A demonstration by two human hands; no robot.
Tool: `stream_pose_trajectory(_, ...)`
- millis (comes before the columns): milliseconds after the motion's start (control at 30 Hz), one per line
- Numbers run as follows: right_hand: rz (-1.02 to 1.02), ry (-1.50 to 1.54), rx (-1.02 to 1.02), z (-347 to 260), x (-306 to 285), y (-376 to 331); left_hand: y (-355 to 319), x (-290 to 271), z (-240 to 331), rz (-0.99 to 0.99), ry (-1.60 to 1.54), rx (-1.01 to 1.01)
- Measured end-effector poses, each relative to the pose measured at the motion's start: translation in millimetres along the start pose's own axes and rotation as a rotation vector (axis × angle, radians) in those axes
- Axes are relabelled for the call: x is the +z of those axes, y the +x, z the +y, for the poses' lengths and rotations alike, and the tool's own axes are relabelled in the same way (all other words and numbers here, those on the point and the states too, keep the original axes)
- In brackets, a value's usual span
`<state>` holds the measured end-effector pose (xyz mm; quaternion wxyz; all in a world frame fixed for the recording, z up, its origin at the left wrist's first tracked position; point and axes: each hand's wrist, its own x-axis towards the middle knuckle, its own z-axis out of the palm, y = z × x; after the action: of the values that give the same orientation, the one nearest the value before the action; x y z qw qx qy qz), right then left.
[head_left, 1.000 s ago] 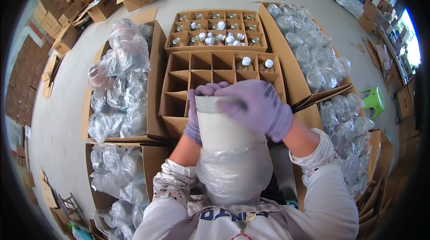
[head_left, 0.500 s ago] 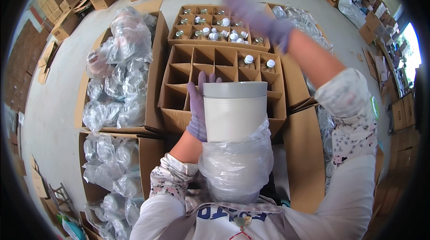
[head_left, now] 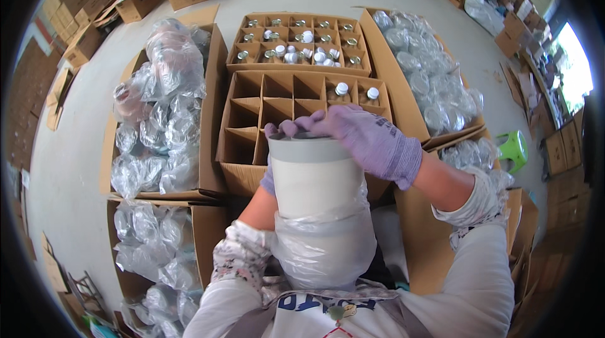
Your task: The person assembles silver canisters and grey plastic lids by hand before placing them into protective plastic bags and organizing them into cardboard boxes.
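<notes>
A tall white cylindrical container [head_left: 315, 183] with a grey rim band [head_left: 309, 151] stands upright against my body. Crumpled clear plastic film [head_left: 324, 243] wraps its lower half. My left hand [head_left: 287, 128], in a purple glove, reaches round the left side with its fingers bent over the far rim. From the right, my right hand [head_left: 372, 139], also gloved in purple, lies across the top edge with its fingers curled over the rim, close to the left fingertips. What lies inside the container is mostly hidden.
Ahead sits a divided cardboard box [head_left: 242, 164] with two white-capped bottles [head_left: 341, 90]. Behind it another divided box [head_left: 236, 64] holds several glass bottles and white caps. Boxes of plastic-wrapped items flank both sides [head_left: 217, 111]. A green plastic object [head_left: 513, 152] is at right.
My right hand has come down from above the far boxes onto the container's rim. My left fingers have bent over the rim. The view has shifted slightly.
</notes>
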<state>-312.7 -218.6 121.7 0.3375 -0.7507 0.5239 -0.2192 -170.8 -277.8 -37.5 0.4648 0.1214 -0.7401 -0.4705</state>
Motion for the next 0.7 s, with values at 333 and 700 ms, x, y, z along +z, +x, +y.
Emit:
stream_pose_trajectory(333,0.409,0.252,-0.064,34,33,-22,-3,-38,21,0.155,-0.476,0.047)
stream_pose_trajectory(700,0.059,1.554,-0.004,110,61,5,-13,-31,10,0.139,-0.81,-0.223)
